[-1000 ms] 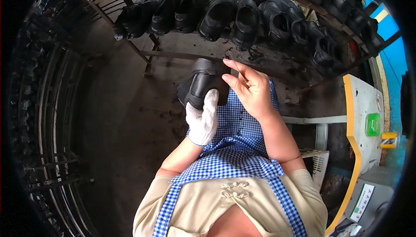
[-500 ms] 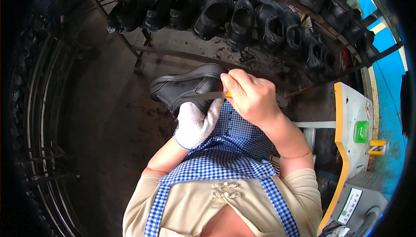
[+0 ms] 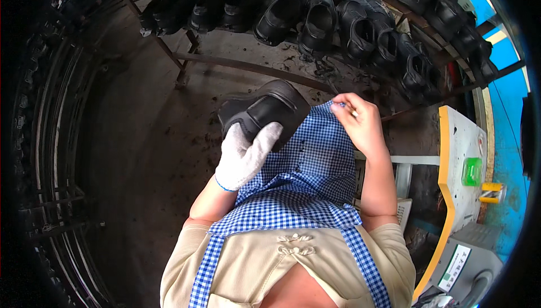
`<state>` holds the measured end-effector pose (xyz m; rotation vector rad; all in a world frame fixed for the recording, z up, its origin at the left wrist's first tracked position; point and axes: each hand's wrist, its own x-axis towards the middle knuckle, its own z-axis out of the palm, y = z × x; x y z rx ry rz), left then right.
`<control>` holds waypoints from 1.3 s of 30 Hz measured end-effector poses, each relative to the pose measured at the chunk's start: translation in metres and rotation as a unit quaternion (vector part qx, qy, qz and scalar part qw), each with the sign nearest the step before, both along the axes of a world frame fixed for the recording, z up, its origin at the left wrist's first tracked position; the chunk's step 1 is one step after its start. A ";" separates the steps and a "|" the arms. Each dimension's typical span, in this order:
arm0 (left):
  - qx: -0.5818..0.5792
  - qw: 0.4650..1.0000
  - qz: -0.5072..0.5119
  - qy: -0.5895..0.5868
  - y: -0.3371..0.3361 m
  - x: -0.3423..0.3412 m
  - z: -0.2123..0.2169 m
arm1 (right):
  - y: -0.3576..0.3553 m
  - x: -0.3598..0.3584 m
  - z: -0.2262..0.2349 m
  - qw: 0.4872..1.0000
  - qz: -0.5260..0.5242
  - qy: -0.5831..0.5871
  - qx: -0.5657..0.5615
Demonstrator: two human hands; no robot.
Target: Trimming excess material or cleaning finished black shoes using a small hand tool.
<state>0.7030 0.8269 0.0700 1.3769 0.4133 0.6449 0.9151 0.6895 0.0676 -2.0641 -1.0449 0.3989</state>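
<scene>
My left hand (image 3: 245, 156), in a white knit glove, is closed round a black shoe (image 3: 277, 108) held in front of my lap. The shoe is tilted, its thick sole edge turned up and away from me, and the gloved thumb presses on its side. To the right of the shoe and apart from it, my bare right hand (image 3: 360, 125) is closed on a thin-bladed knife (image 3: 333, 87). Only a narrow dark strip of its blade shows beyond the fingers; most of the handle is hidden in the hand.
A metal rack (image 3: 253, 72) with several black shoes (image 3: 318, 23) stands ahead. To my right are a white table with a yellow edge (image 3: 445, 156), a green box (image 3: 472, 171) and a grey machine (image 3: 470, 257). More dark racking (image 3: 42, 167) lines the left.
My right hand with the knife has drawn away from the shoe to the right. My left hand has turned the shoe, so its sole edge now faces up and to the right.
</scene>
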 end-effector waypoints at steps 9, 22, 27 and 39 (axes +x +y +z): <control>0.533 0.843 -0.077 0.020 0.003 0.004 0.001 | 0.018 -0.011 -0.027 0.891 0.244 0.379 0.059; -0.060 0.973 0.175 -0.135 0.043 -0.015 0.008 | -0.002 -0.045 -0.122 0.607 0.315 0.693 0.229; -0.123 0.972 0.127 -0.157 0.050 -0.008 0.003 | -0.002 -0.040 -0.102 0.825 0.107 0.540 0.127; 0.096 0.992 -0.085 0.001 0.038 -0.005 0.022 | 0.012 -0.032 0.056 0.930 0.240 -0.178 0.216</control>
